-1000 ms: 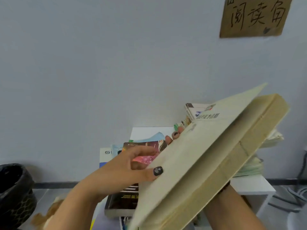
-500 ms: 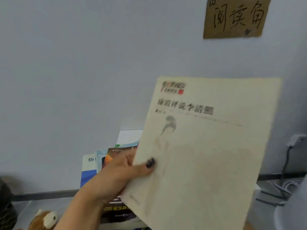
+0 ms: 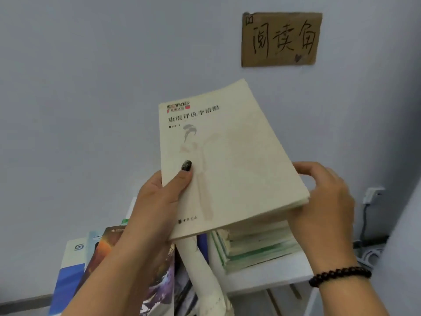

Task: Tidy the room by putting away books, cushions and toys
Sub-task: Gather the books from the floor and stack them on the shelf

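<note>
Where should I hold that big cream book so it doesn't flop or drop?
Hold the cream book by its two long side edges, one hand from each side, as here: the left hand pinches the spine edge with its thumb on the cover, and the right hand curls round the page edge. It is wide, thin and soft-covered, so a one-corner hold would probably let it sag.

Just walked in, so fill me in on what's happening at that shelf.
A person is putting a cream-coloured paperback book away. The left hand grips its left edge with the thumb on the cover, and the right hand holds its right edge. The book is tilted over a stack of pale green books on a white shelf unit, apparently not yet released. More books lean at the left. A cardboard sign hangs on the wall above.
</note>
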Tool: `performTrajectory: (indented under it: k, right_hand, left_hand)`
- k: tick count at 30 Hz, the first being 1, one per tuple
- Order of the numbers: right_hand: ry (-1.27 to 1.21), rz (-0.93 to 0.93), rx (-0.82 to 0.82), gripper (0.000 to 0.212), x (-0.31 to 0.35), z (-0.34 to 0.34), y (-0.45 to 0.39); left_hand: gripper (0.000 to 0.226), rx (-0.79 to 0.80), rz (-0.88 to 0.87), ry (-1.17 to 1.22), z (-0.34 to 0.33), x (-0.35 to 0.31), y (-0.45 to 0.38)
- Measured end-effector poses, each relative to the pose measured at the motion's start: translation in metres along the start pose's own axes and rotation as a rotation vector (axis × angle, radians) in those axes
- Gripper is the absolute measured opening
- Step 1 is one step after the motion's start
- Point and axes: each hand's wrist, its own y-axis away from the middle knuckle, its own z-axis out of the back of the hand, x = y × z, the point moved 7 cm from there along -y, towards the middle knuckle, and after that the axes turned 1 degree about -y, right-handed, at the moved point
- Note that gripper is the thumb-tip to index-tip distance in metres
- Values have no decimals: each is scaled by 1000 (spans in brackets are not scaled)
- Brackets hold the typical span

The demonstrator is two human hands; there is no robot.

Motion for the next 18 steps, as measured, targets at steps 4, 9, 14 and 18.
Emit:
performTrajectory:
  k: [4, 9, 14, 18]
  right_hand:
    - [65, -267, 71, 33, -52, 5, 1]
    - [-264, -412, 73, 21, -86, -2, -1]
    - [-291, -432, 34, 28, -93, -7, -1]
    - [-333, -495, 40, 41, -94, -3, -4]
  left_hand:
    - [22, 185, 61, -189, -28, 29, -15]
    - [36, 174, 64, -415, -29, 50, -33]
    - [25, 231, 155, -343, -32, 58, -32]
    - [24, 104, 149, -329, -27, 59, -35]
